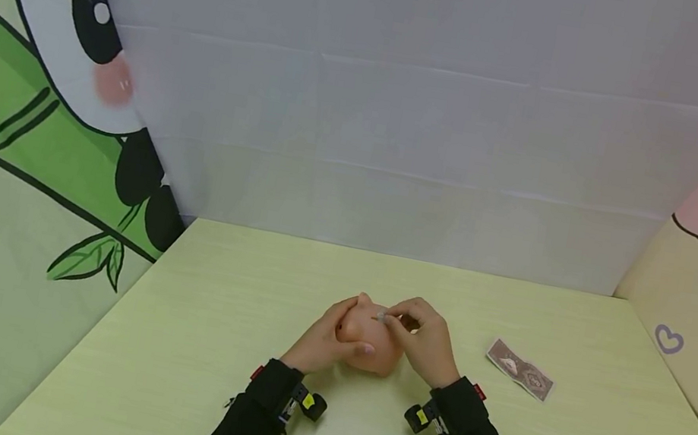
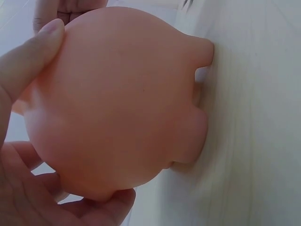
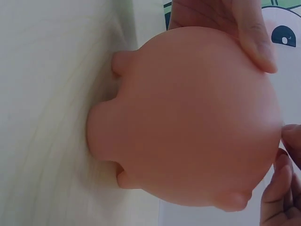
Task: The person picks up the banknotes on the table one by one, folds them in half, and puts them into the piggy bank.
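We see pink pig [image 1: 370, 340] standing on green table [image 1: 221, 319], near its middle, feet on surface. Left hand [image 1: 329, 337] cups pig's side, thumb and fingers curled round body. Right hand [image 1: 428, 342] sits over pig's top, fingertips pinching small pale item [image 1: 381, 318] against it; we cannot tell what item is. Banknote [image 1: 520, 369] lies flat on table, right of pig, apart from both hands. White backdrop [image 1: 409, 104] stands behind table.
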### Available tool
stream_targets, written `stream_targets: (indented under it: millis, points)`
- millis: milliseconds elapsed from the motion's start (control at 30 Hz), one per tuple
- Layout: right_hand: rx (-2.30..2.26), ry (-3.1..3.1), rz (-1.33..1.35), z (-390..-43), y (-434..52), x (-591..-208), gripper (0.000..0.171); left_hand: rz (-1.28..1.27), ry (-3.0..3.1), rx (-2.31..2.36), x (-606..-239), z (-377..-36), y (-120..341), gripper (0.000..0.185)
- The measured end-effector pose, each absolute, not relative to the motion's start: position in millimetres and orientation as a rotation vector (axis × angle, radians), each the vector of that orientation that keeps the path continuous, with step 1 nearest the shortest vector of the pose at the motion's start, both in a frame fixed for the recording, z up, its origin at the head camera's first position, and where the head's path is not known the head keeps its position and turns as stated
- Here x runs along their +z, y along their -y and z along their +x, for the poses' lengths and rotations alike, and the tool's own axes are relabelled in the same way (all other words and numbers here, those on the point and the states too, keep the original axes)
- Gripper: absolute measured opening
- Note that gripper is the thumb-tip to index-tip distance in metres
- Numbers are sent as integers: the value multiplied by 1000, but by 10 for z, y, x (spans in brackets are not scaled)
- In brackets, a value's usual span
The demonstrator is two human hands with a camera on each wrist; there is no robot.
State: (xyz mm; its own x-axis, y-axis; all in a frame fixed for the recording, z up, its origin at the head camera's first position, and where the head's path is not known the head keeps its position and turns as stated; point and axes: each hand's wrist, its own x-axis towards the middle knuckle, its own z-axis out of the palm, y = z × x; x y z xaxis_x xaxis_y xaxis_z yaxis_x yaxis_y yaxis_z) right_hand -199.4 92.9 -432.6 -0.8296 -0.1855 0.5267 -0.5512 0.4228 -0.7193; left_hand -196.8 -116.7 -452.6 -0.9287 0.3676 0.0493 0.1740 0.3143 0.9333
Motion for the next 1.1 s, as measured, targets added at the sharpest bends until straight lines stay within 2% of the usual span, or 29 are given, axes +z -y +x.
stream_targets:
  millis: [500, 1100]
  points:
    - [1348, 2324, 648, -1987, -938, -4352, 9, 523, -2382, 1685, -4532, -1964, 1163, 94]
    - [1246, 2326, 671, -1991, -910, -4377, 4, 529, -2414, 1655, -4574, -1999, 1163, 96]
